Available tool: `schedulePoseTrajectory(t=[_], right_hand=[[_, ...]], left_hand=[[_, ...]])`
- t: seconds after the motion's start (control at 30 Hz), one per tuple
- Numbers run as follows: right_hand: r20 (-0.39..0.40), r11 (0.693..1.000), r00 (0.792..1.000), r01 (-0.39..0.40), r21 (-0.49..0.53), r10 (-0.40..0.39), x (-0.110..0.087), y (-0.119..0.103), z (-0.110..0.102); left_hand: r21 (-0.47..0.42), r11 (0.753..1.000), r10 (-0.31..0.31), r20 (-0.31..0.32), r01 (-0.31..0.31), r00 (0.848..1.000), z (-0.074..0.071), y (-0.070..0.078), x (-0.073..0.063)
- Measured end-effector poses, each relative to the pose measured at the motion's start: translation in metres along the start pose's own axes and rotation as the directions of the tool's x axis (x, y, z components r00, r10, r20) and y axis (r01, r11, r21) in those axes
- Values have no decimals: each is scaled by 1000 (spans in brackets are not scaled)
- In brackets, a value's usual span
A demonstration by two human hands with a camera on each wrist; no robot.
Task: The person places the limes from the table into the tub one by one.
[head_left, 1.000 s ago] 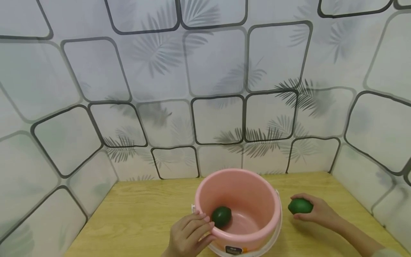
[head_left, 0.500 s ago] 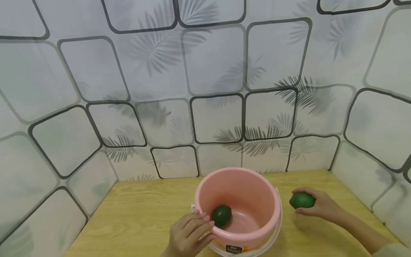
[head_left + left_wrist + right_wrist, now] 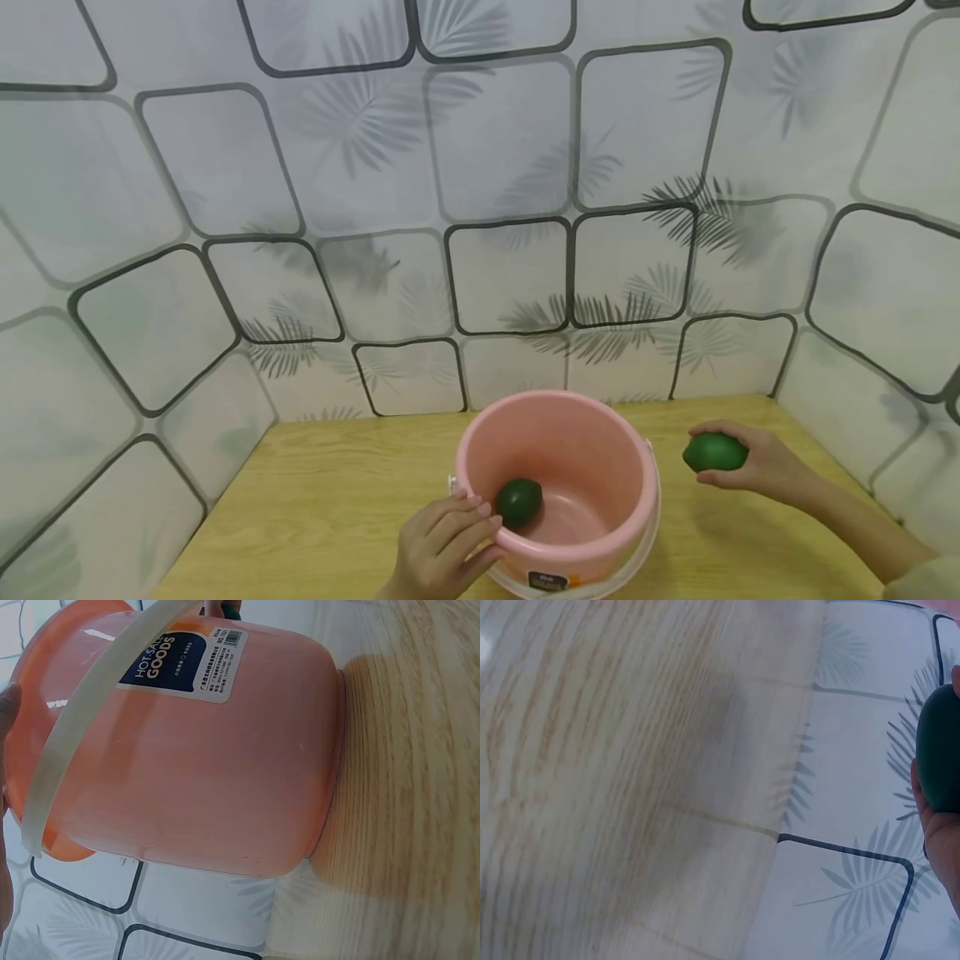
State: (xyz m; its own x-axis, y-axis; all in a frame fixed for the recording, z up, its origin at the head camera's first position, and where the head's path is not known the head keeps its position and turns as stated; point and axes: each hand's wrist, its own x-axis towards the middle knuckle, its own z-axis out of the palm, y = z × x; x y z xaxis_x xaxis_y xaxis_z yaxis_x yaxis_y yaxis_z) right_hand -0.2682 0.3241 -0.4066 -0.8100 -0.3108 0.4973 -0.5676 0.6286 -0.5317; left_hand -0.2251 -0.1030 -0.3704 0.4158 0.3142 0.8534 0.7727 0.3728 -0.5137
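A pink bucket [image 3: 572, 446] stands on the table, its mouth facing me in the head view. My left hand [image 3: 442, 546] grips the near left rim, fingers over the edge and thumb outside. Inside the bucket, near that hand, lies a dark green lime [image 3: 519, 503]. To the right of the bucket my right hand [image 3: 772, 468] holds another green lime [image 3: 715, 452] above the table, pinched between thumb and fingers. The right wrist view shows part of this lime [image 3: 939, 754] at its right edge. In the left wrist view the bucket's side [image 3: 210, 765] fills the middle.
The bucket's pale handle [image 3: 651, 533] hangs down along its right and front side. A label [image 3: 184, 660] is stuck on its outer wall. Behind the wood-grain table [image 3: 337, 500] and on both sides rise patterned walls [image 3: 510, 279].
My right hand has lifted the lime and moved it slightly away from me and to the right. The left hand, the bucket and the lime inside have stayed in place.
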Motion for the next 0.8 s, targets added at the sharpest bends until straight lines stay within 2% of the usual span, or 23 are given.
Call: schedulePoseTrajectory(t=[0.43,0.57,0.8], right_hand=[[-3,996,997,83,25,-82,6,-15,-10],[16,998,999,50,36,-51,7,-23,-13],[6,999,1000,21,27,-21,12,-32,-17]], left_hand=[[-6,1000,1,2,-1,1000,1,0,-1],[-6,1000,3,2,-3,1000,1,0,-2],[-8,1000,-3,4,3,1000,1,1,-3]])
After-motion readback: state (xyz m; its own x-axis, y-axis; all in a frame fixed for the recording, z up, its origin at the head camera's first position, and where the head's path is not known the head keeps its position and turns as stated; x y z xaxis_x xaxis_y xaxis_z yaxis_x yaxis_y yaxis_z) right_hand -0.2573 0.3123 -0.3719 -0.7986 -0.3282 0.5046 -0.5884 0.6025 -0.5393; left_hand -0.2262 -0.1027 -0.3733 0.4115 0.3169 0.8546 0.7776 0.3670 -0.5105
